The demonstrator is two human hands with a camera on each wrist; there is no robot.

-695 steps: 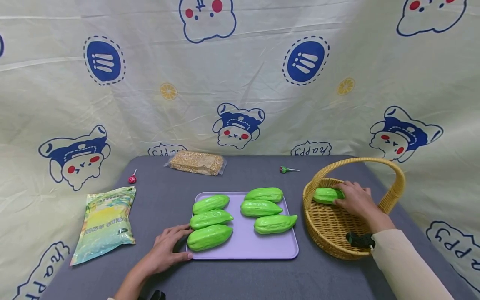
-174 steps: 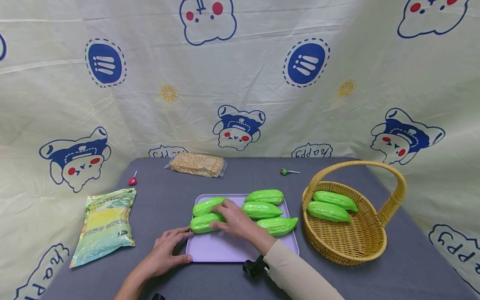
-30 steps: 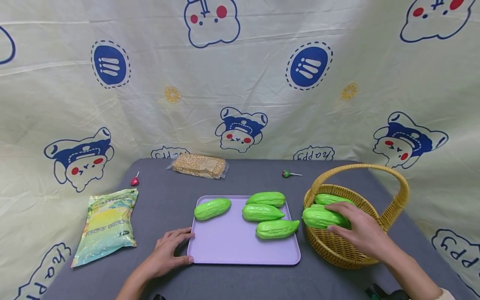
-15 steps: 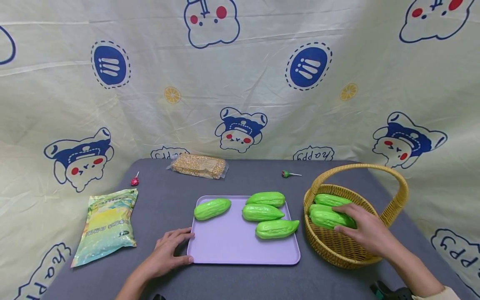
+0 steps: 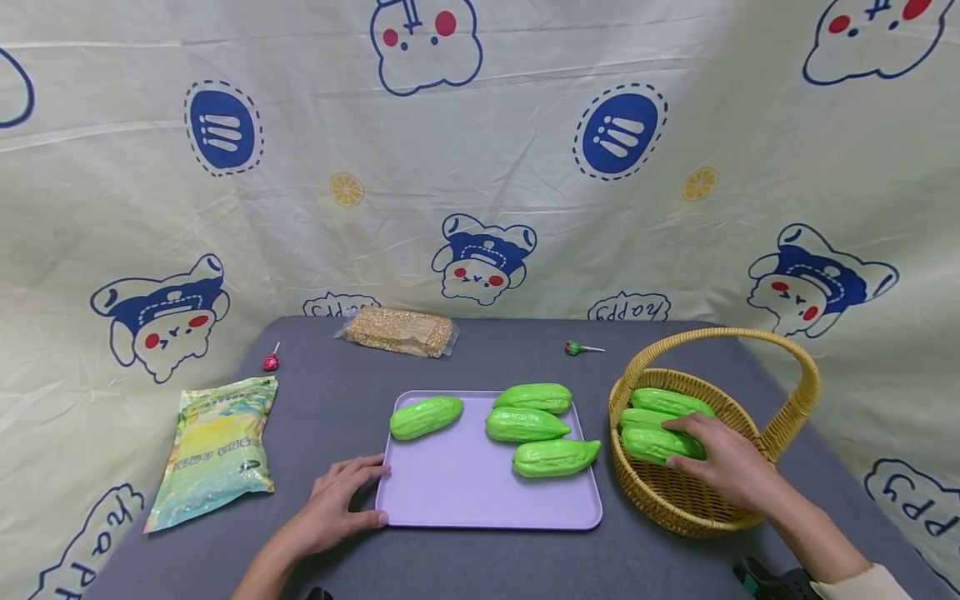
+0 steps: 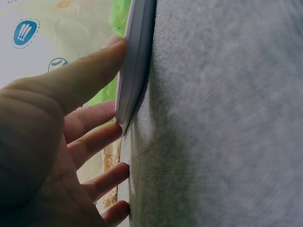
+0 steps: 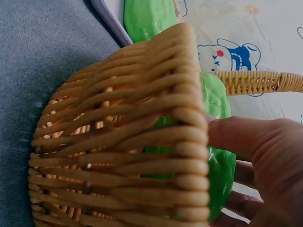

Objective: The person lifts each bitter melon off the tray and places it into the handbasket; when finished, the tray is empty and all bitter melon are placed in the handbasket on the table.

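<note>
Stretching before a printed sheet [image 5: 480,142], the grey table [image 5: 322,417] carries a wicker basket [image 5: 670,510] at right, a lilac tray [image 5: 465,493] in the middle and a yellow bag [image 5: 217,450] at left. The left hand [image 5: 335,504], loosely spread, touches the tray's edge, while the right hand [image 5: 725,467] grips the nearest of three gourds [image 5: 654,445] inside the basket; four more gourds [image 5: 527,425] lie on the tray, two lollipops [image 5: 271,362] farther back.

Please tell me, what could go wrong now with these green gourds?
The held gourd is rounded and might roll in the basket when the right hand lets go. On the tray, the nearest gourd has its tip past the right rim; a bump might dislodge it. The left hand touches the tray's left edge, so a push could shift it.
</note>
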